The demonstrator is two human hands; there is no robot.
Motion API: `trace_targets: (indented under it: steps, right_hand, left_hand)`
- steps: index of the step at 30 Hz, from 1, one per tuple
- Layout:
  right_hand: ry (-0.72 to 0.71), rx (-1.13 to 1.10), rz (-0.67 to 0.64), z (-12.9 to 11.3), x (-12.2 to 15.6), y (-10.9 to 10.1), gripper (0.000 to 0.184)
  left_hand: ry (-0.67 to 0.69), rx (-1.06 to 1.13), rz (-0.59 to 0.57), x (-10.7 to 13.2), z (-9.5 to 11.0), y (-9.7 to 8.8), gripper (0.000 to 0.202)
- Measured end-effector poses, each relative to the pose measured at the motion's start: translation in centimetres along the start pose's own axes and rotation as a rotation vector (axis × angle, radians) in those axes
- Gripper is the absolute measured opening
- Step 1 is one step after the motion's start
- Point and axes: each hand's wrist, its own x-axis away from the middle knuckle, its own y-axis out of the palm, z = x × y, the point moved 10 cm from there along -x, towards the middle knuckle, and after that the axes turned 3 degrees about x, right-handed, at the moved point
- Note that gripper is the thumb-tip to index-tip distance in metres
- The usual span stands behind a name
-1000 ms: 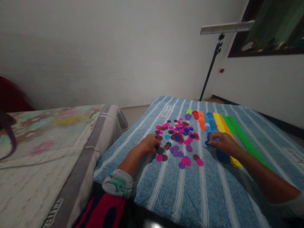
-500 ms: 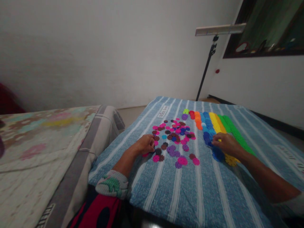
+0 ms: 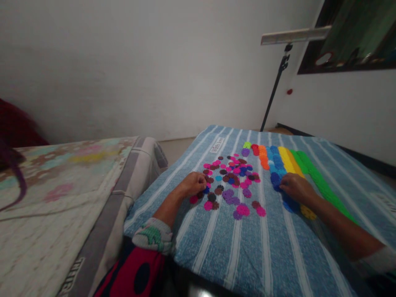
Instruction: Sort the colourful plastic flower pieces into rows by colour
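Note:
Small flower-edged plastic discs lie on a blue striped cloth (image 3: 213,247). My left hand (image 3: 194,184) is closed, fingertips together at the left edge of a mixed pile of pink, brown, black and purple discs (image 3: 230,177). A blue disc (image 3: 206,190) shows right under those fingertips; whether they grip it is unclear. Over to the right, my right hand (image 3: 295,187) pinches at the near part of a row of blue discs (image 3: 275,180), its fingertips on a dark blue one. More blue discs (image 3: 291,206) show below that hand.
Overlapping rows of orange (image 3: 263,156), yellow (image 3: 286,159) and green discs (image 3: 321,181) run beside the blue row. Red discs (image 3: 255,149) and a lime disc (image 3: 247,145) lie at the far end. To the left stands another covered surface (image 3: 77,198); behind is a black stand (image 3: 274,95).
The view has turned slightly left. My left hand has risen a little at the pile's edge, and a blue disc now shows beneath its fingertips. My right hand stays at the blue row.

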Motion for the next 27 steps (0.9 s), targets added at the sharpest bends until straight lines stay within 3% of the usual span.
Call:
trace_targets:
  steps: [6, 12, 19, 23, 27]
  right_hand:
    - [-0.031, 0.055, 0.020, -1.8, 0.5, -0.8, 0.014]
    - [-0.222, -0.108, 0.016, -8.7, 0.7, -1.7, 0.014]
    - [-0.370, -0.424, 0.050, -17.8, 1.0, -2.7, 0.011]
    - [-0.369, -0.567, 0.057, -20.9, 0.9, -3.2, 0.007]
    - [-0.358, -0.640, 0.046, -22.6, 0.9, -3.5, 0.012]
  left_hand:
    - [0.075, 0.053, 0.030, -0.1, 0.4, -0.4, 0.010]
    - [0.072, 0.076, 0.066, 0.0, 0.6, -0.5, 0.009]
    - [0.123, 0.082, 0.038, 0.6, 3.4, 0.5, 0.007]
    - [0.150, 0.088, 0.010, 1.0, 4.7, 1.6, 0.008]
    - [0.158, 0.086, -0.004, 1.1, 5.2, 2.4, 0.008]
